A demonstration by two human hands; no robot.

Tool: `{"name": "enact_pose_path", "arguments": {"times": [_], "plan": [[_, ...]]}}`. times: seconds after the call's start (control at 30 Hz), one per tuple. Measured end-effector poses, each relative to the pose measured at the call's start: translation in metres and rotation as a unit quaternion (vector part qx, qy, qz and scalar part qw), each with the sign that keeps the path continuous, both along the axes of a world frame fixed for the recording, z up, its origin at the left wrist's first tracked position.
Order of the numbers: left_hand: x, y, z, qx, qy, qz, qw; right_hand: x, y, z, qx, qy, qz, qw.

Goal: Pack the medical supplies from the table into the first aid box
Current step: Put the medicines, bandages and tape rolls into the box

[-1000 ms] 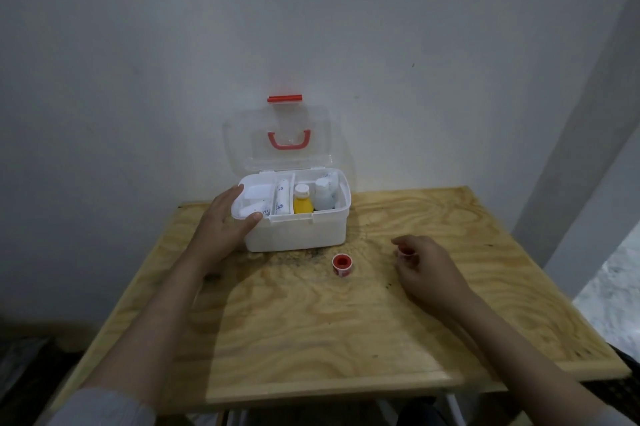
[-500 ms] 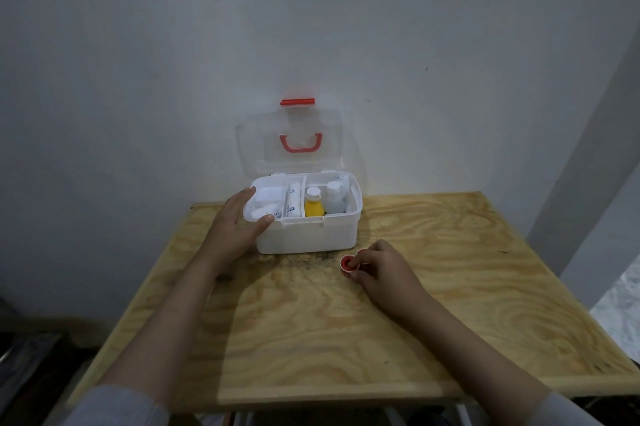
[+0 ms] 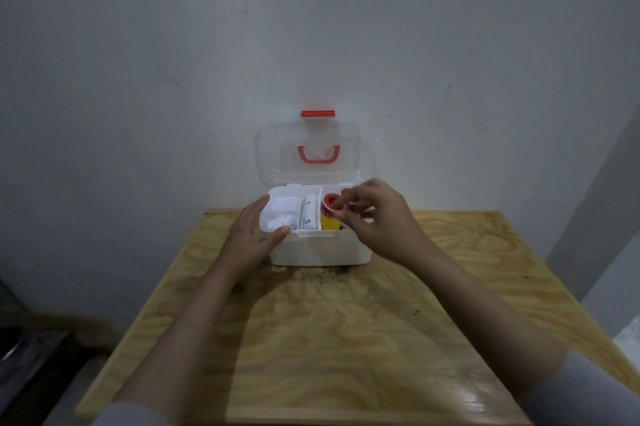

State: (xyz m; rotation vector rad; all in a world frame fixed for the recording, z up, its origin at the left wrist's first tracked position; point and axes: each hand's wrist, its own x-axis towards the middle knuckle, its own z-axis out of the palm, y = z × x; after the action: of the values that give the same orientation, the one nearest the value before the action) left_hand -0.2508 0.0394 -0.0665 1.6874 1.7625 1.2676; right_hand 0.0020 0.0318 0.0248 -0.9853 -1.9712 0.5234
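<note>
A white first aid box [image 3: 317,250] stands open on the wooden table [image 3: 346,339], its clear lid [image 3: 313,151] with a red handle upright against the wall. Inside lie white bandage rolls [image 3: 309,216] and a yellow bottle [image 3: 330,223]. My right hand [image 3: 377,217] pinches a small red-and-white tape roll [image 3: 330,205] above the box's right compartment, over the yellow bottle. My left hand [image 3: 251,238] rests flat against the box's left side, thumb on its front rim.
The box stands at the table's far edge against a grey-white wall [image 3: 311,27]. A wall corner [image 3: 595,217] rises at the right. Dark floor [image 3: 27,356] lies to the left of the table.
My right hand pinched the red tape roll off the table in front of the box and lifted it up over the box's right compartment. My left hand stayed on the box.
</note>
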Motion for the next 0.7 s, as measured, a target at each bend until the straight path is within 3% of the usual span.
{"name": "enact_pose_path", "arguments": {"times": [0.17, 0.27, 0.4, 0.7], "plan": [[0.004, -0.002, 0.002, -0.005, -0.001, -0.002, 1.0, -0.063, 0.054, 0.027, -0.01, -0.099, 0.032, 0.994], [0.004, -0.002, 0.001, -0.004, -0.008, -0.003, 1.0, -0.091, 0.077, 0.025, -0.047, -0.205, 0.047, 0.977], [0.005, -0.002, -0.001, 0.001, 0.008, -0.004, 1.0, -0.114, 0.088, 0.013, -0.07, -0.273, 0.056, 0.958], [0.003, 0.0, -0.004, 0.003, 0.011, -0.001, 1.0, -0.122, 0.094, 0.008, -0.06, -0.278, 0.058, 0.957]]}}
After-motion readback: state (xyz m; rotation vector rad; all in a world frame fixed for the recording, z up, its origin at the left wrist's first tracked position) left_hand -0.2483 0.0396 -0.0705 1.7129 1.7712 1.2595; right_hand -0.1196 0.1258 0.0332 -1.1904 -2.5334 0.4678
